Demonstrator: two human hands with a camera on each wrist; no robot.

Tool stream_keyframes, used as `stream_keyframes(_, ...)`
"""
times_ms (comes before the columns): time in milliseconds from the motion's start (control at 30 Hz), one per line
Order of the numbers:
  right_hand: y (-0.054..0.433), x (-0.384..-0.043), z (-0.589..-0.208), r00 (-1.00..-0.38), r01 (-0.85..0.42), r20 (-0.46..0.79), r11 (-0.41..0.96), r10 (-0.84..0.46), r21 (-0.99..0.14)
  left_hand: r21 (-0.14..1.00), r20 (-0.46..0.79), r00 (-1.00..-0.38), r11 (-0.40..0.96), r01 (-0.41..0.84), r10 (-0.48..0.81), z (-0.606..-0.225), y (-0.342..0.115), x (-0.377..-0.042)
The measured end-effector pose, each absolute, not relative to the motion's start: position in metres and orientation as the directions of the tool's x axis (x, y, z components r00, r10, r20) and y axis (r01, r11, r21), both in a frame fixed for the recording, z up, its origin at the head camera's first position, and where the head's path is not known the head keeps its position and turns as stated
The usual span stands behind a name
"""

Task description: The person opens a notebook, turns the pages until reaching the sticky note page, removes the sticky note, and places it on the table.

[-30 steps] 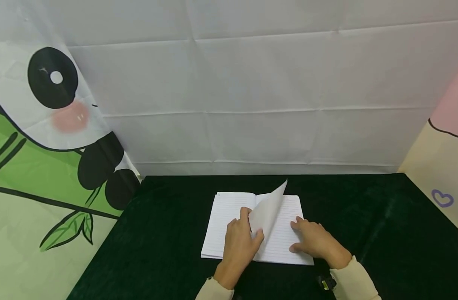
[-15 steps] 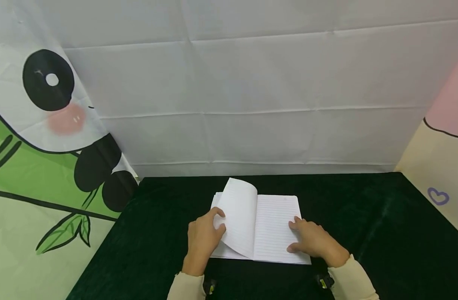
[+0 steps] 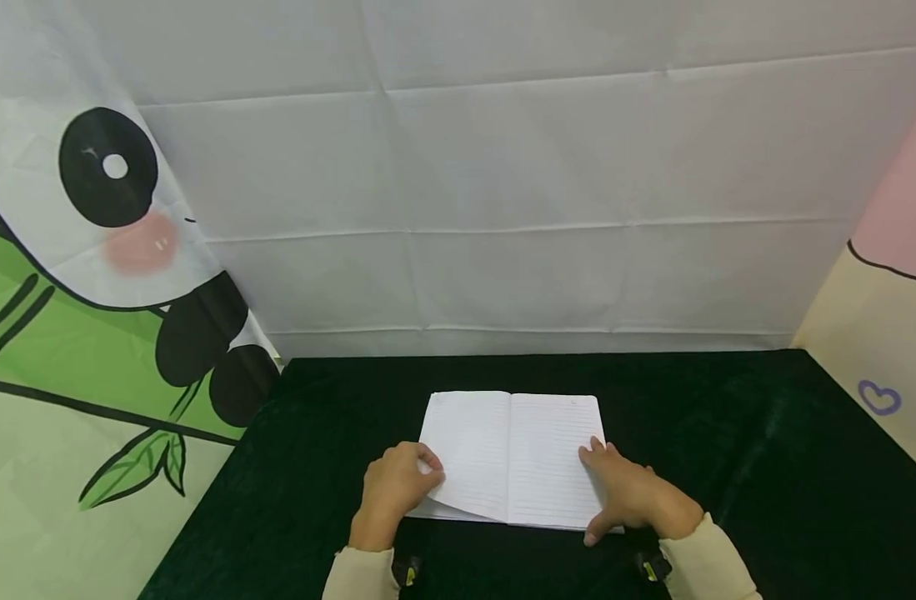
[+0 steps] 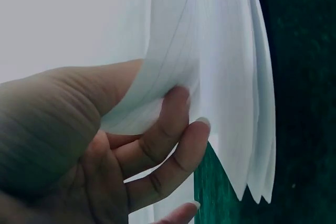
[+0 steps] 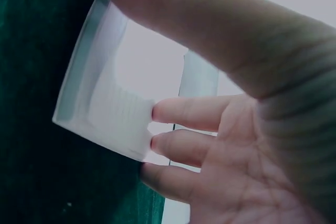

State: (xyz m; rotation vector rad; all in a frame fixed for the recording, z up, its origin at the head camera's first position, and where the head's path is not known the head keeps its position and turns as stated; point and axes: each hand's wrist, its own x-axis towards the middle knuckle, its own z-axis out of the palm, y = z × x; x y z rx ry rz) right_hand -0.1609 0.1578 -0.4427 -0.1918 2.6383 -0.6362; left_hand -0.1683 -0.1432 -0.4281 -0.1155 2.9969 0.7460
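An open notebook (image 3: 551,458) with lined white pages lies on the dark green cloth. Its left page (image 3: 465,450) curls up slightly at the lower left corner. My left hand (image 3: 399,482) pinches that page at its outer edge; in the left wrist view the page's corner (image 4: 152,98) passes between thumb and fingers, with more leaves hanging beside it. At the notebook's right edge rests my right hand (image 3: 638,493), thumb and fingers spread. The right wrist view shows straight fingers (image 5: 184,148) touching the page edge.
Green velvety cloth (image 3: 713,417) covers the table around the notebook. Behind it hangs a creased white backdrop (image 3: 518,167), with a cartoon-printed sheet (image 3: 127,375) on the left and a cream and pink one (image 3: 870,350) on the right.
The left hand has carried the page from over the middle across to the left and lowered it. The right hand has stayed at the right edge, its thumb shifting toward the near edge.
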Motion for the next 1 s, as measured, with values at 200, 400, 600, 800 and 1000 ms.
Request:
stream_keyframes(200, 0.161, -0.159, -0.442, -0.906, -0.078, -0.325, 0.861, -0.272, -0.503, 0.454, -0.117, -0.992, 0.885, -0.101, -0.053, -0.427, -0.152, -0.167)
stream_keyframes(400, 0.165, -0.156, -0.439, -0.911, -0.135, -0.248, 0.807, -0.328, -0.575, 0.439, -0.132, -0.990, 0.893, -0.099, -0.045, -0.427, -0.159, -0.165)
stream_keyframes(600, 0.166, -0.156, -0.436, -0.926, -0.141, -0.191, 0.768, -0.325, -0.625, 0.445, -0.151, -0.987, 0.888, -0.116, -0.054, -0.430, -0.161, -0.166)
stream_keyframes(800, 0.165, -0.155, -0.439, -0.942, -0.157, -0.145, 0.781, -0.302, -0.605, 0.453, -0.104, -0.993, 0.886, -0.095, -0.053, -0.435, -0.160, -0.168)
stream_keyframes(1000, 0.163, -0.154, -0.442, -0.951, -0.187, -0.089, 0.782, -0.295, -0.595, 0.449, -0.066, -0.997, 0.894, -0.003, 0.030, -0.442, -0.147, -0.167)
